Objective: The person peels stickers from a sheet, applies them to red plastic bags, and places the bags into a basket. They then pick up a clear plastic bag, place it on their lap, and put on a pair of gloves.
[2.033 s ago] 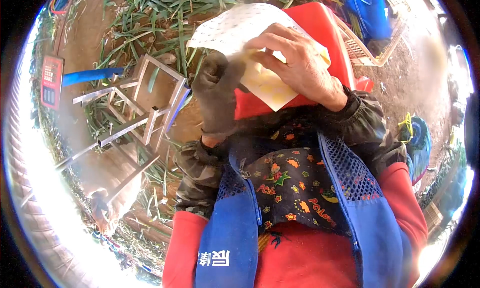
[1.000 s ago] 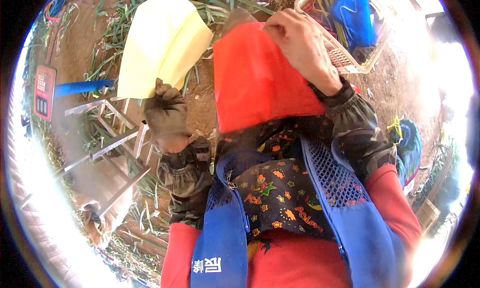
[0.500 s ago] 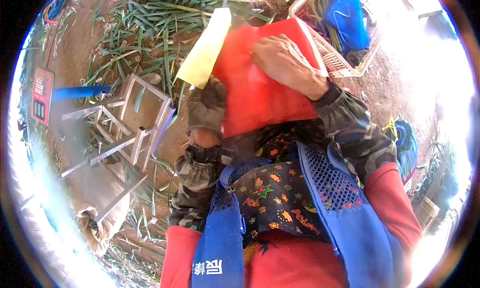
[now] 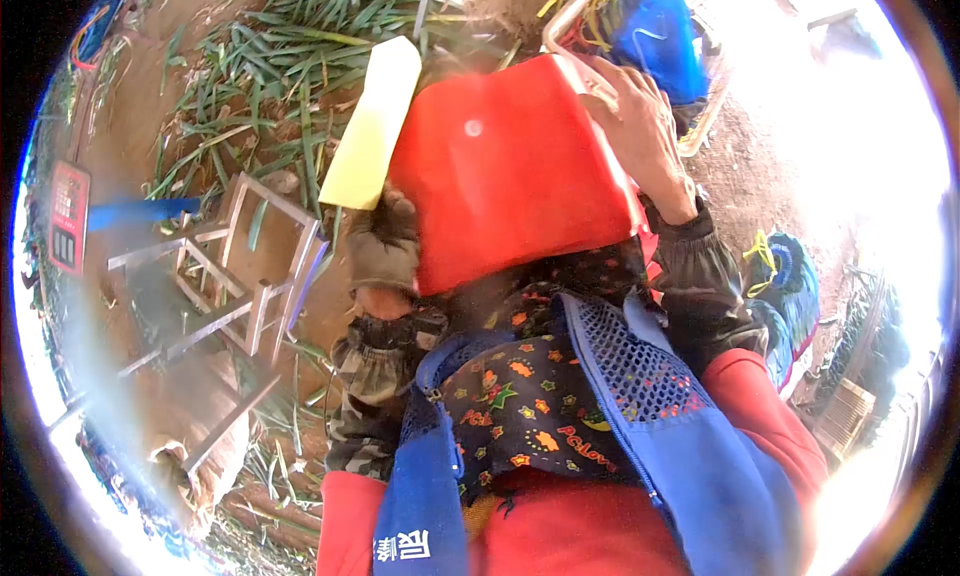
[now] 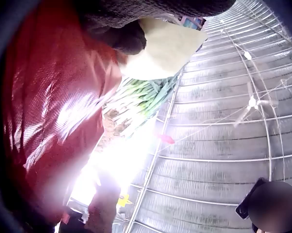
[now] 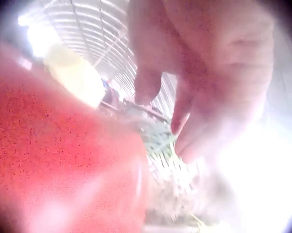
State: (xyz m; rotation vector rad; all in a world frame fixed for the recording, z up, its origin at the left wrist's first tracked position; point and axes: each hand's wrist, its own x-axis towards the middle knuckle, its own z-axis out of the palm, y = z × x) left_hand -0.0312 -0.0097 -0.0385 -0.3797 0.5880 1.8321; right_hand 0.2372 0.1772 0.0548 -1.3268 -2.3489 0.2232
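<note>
A large, smooth, shiny red piece (image 4: 510,176) lies across the person's lap, with a small pale round spot near its far side. The left hand (image 4: 385,238), in a dark glove, pinches a pale yellow sheet of paper (image 4: 370,131) beside the red piece's left edge. In the left wrist view the gloved thumb (image 5: 129,40) presses on the paper (image 5: 158,51). The bare right hand (image 4: 640,131) is at the far right edge of the red piece. Its fingers reach down, spread and loosely bent, in the right wrist view, with nothing visible between them.
Cut green leaves (image 4: 330,36) cover the ground ahead. At left stands a metal frame (image 4: 250,306), near a red device with a keypad (image 4: 68,216). A pale plastic basket (image 4: 707,116) holding a blue bag (image 4: 655,41) stands beyond the right hand. A blue bundle (image 4: 790,286) lies at right.
The yellow paper, earlier over the red piece in both hands, went left with the left hand and now stands narrow beside it. The right hand moved from atop the red piece to its far right edge.
</note>
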